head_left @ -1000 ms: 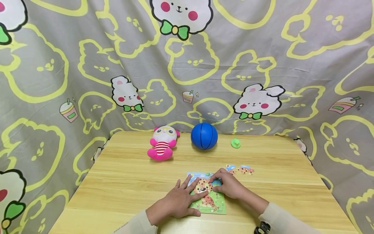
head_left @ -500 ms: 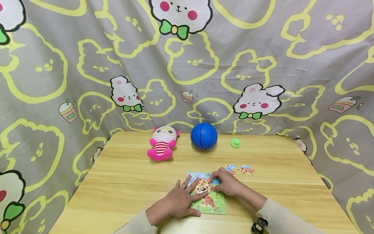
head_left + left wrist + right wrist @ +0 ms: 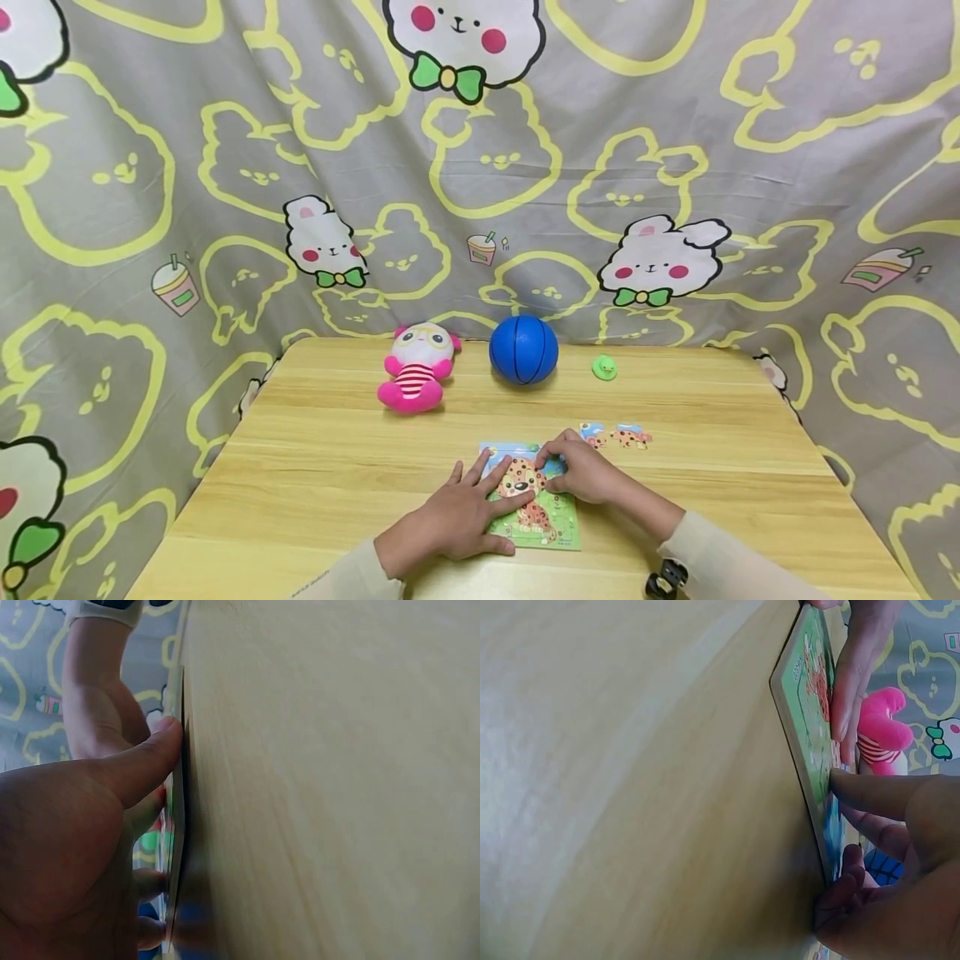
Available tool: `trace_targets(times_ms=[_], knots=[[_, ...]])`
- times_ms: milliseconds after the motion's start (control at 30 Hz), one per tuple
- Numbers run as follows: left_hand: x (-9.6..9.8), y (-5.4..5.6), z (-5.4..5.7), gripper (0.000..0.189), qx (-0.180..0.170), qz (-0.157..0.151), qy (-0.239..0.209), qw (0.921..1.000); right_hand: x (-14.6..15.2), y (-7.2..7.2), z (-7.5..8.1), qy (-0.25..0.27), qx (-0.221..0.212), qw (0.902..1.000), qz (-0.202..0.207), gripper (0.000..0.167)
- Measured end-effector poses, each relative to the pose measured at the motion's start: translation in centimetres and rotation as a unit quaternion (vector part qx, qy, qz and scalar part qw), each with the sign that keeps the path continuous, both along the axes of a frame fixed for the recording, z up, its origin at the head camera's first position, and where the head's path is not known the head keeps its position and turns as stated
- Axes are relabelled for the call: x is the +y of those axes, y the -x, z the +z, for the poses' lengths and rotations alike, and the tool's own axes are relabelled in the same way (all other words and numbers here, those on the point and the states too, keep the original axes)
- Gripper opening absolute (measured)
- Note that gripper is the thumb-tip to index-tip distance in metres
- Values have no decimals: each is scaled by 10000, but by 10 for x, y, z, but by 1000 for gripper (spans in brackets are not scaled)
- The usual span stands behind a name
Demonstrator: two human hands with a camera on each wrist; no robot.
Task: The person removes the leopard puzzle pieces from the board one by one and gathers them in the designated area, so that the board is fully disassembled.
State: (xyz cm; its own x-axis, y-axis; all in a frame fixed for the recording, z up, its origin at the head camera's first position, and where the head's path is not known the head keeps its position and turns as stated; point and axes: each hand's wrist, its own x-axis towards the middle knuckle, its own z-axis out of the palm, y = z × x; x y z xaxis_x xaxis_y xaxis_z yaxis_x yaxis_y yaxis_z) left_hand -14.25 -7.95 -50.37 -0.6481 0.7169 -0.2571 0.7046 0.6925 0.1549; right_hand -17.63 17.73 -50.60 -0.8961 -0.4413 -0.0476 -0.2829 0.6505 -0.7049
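Observation:
A square jigsaw puzzle (image 3: 565, 533) of a spotted leopard cub on green grass lies on the wooden table. Spread fingers of my left hand (image 3: 461, 518) press on its left side and across the cub, with the thumb at the near edge. My right hand (image 3: 588, 472) bends over the upper right of the puzzle, thumb and index finger pinching a puzzle piece beside the cub's head; the fingers mostly hide this piece. In the right wrist view, the right thumb (image 3: 870, 793) touches the picture face of the board (image 3: 810, 724), and the other fingers curl at its far edge.
Loose puzzle pieces (image 3: 632, 437) lie just beyond my right hand. Along the back of the table are a pink-and-white plush panda (image 3: 417, 375), a blue ball (image 3: 524, 350) and a small green duck toy (image 3: 604, 367). A patterned curtain (image 3: 480, 183) hangs behind.
My right forearm and its sleeve have shifted slightly left. Both hands keep their places on the puzzle.

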Motion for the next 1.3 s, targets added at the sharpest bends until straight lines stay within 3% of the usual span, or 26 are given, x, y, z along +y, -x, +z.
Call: trace_targets(times_ms=[433, 967, 1300], knots=[[0, 0, 1, 74, -24, 19, 19, 10000, -4, 1, 10, -151, -131, 9996, 181, 26], [1, 0, 1, 73, 23, 17, 25, 10000, -5, 0, 7, -76, -95, 9999, -28, 29], [1, 0, 1, 73, 1, 36, -4, 10000, -3, -1, -1, 54, -33, 9984, -554, 52]])
